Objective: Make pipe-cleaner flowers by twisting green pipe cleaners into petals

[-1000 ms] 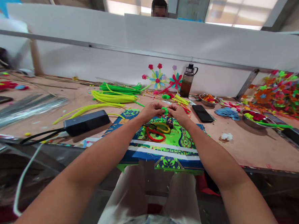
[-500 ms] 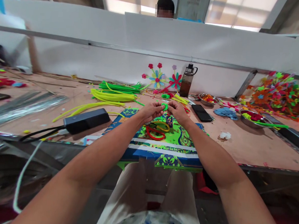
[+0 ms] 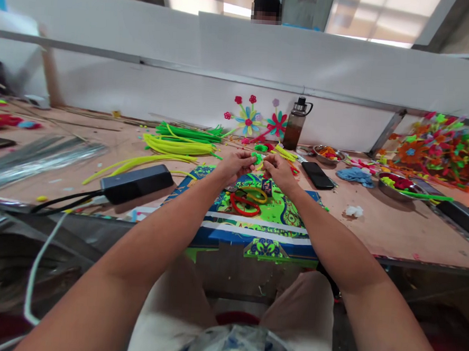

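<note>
Over a green-and-blue patterned board (image 3: 274, 207), both hands meet around a small curled piece of green chenille stem (image 3: 258, 159). My left hand (image 3: 236, 167) is closed, pinching it between thumb and fingertips. From the other side my right hand (image 3: 279, 171) has its fingers pinched at the piece's edge; the exact contact is too small to see. On the board below lie a red loop (image 3: 245, 205) and a yellow loop, which look like scissor handles. Just beyond the hands is another green curl (image 3: 261, 147). Bundles of yellow stems (image 3: 178, 146) and green stems (image 3: 193, 133) lie to the left.
A black power bank (image 3: 136, 184) with cables sits left of the board. Rightward are a phone (image 3: 317, 175), a blue cloth (image 3: 354, 176) and a metal bowl (image 3: 400, 195). A bottle (image 3: 295, 125) and chenille flowers (image 3: 248, 122) stand by the white partition (image 3: 144, 90). Someone sits behind it.
The fingers have shifted slightly around the green piece, and the right fingertips have drawn a little away from the left. My knees have spread apart beneath the table.
</note>
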`<act>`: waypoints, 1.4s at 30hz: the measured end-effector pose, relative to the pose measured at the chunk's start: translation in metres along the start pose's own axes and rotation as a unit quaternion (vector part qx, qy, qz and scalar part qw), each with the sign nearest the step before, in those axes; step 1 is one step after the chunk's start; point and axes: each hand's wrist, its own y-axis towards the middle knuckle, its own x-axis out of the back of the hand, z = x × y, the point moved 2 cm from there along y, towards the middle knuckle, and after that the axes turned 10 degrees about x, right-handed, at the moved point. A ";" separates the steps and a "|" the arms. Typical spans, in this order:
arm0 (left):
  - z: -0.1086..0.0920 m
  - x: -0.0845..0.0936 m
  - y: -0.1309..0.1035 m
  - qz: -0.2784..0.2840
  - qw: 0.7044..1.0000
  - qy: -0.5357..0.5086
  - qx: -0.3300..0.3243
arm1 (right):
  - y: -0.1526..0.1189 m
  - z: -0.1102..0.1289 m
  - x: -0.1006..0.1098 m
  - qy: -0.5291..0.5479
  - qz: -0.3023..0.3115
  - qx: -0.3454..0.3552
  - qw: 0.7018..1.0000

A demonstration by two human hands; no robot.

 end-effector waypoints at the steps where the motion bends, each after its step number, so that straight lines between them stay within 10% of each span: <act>1: -0.004 0.003 0.000 -0.010 1.000 -0.020 -0.014 | -0.001 0.000 -0.001 -0.005 0.009 -0.015 1.000; 5: -0.020 0.018 0.000 -0.044 0.992 -0.093 -0.075 | -0.005 0.013 -0.007 -0.110 0.143 0.017 0.983; 10: -0.025 0.022 -0.001 -0.064 0.988 -0.105 -0.088 | -0.022 0.038 -0.028 -0.263 0.365 0.083 0.889; 15: -0.023 0.020 0.001 -0.085 0.990 -0.082 -0.080 | -0.032 0.055 -0.041 -0.350 0.408 0.085 0.839; 25: -0.033 0.015 -0.013 -0.012 0.982 -0.139 -0.127 | -0.036 0.061 -0.045 -0.340 0.356 0.031 0.870; 34: -0.047 0.011 -0.029 0.024 0.962 -0.205 -0.177 | -0.020 0.036 -0.030 -0.189 0.147 -0.026 0.971; 42: -0.040 0.007 -0.024 0.052 0.970 -0.183 -0.155 | -0.009 0.025 -0.011 -0.122 0.024 0.019 0.992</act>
